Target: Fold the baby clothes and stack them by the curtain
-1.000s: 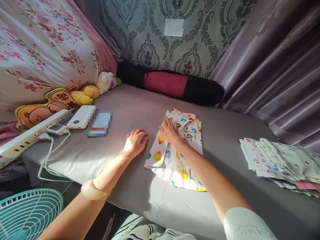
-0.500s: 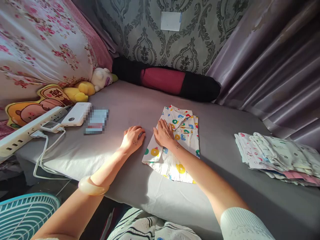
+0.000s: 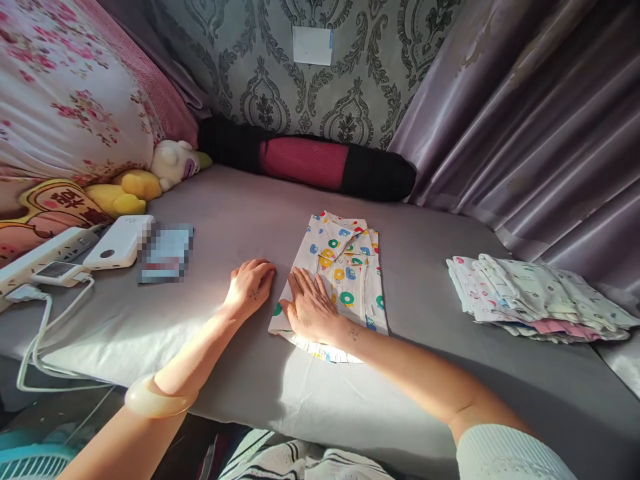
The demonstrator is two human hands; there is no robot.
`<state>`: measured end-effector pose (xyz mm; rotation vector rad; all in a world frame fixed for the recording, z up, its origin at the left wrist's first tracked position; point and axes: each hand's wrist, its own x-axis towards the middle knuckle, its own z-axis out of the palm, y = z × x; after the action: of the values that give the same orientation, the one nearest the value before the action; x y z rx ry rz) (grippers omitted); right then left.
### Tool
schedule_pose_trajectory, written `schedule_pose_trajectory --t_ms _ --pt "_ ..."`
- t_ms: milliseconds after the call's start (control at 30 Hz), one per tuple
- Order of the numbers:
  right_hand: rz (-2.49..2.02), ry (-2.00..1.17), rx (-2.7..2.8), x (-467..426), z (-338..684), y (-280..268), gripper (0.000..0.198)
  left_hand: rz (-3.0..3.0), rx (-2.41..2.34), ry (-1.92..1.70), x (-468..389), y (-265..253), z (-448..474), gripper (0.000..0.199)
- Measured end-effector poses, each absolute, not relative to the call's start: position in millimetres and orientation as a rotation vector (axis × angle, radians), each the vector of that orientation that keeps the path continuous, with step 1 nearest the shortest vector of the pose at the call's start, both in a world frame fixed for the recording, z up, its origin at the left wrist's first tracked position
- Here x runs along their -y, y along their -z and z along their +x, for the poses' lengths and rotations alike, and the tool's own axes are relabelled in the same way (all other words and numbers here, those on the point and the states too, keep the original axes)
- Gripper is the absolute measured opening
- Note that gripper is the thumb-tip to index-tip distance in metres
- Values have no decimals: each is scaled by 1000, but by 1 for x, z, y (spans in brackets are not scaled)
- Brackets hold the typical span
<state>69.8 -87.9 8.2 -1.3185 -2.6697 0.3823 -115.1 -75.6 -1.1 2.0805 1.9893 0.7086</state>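
Note:
A small white garment (image 3: 350, 277) with colourful printed shapes lies folded on the grey sheet in front of me, its collar at the far end. My right hand (image 3: 311, 308) rests flat on its lower left part, fingers stretched out, covering some of the print. To the left of the cloth, my left hand (image 3: 249, 287) lies on the sheet with its fingers curled in and nothing visible in them. It is apart from the garment.
On the right sits a stack of folded clothes (image 3: 545, 297). A power bank (image 3: 120, 241), a blurred-out flat object (image 3: 166, 253), a power strip (image 3: 47, 257) and cables are at left. Plush toys (image 3: 173, 163) and a black-and-red bolster (image 3: 305, 160) line the back. A fan (image 3: 37, 460) stands below.
My right hand has slid down the garment towards me, baring more print in its middle. My left hand stays beside the cloth, fingers more curled. The view has shifted to the right.

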Motion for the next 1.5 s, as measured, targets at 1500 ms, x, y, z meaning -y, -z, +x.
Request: schedule_pose_trajectory --t_ms 1500 --pt "-1914 -347 1626 -96 138 -10 15 2272 -1760 -883 72 7 -108 28"
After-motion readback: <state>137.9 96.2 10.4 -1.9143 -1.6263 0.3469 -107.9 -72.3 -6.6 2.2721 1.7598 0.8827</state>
